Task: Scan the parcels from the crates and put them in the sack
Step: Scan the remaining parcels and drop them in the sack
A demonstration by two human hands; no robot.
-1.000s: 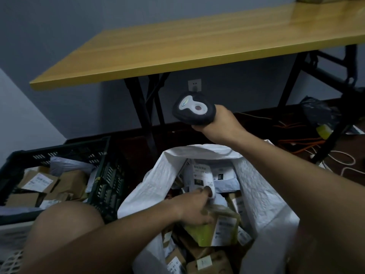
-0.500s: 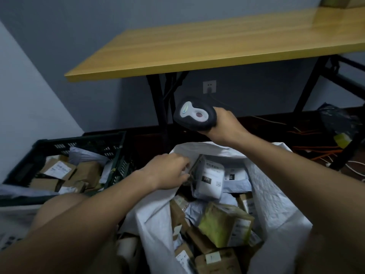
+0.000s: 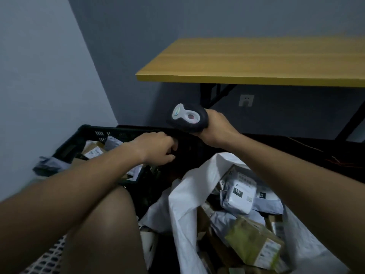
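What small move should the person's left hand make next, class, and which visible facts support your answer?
Probably reach down into the black crate and take a parcel. The left hand hangs over the crate with fingers curled and nothing in its grip, the right hand holds the scanner ready, and the white sack already holds parcels.

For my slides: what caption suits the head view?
Right hand holds scanner; left hand reaches over crate beside sack.

Right hand (image 3: pixel 216 128) grips scanner (image 3: pixel 187 118); left hand (image 3: pixel 158 148) over crate (image 3: pixel 83 133).
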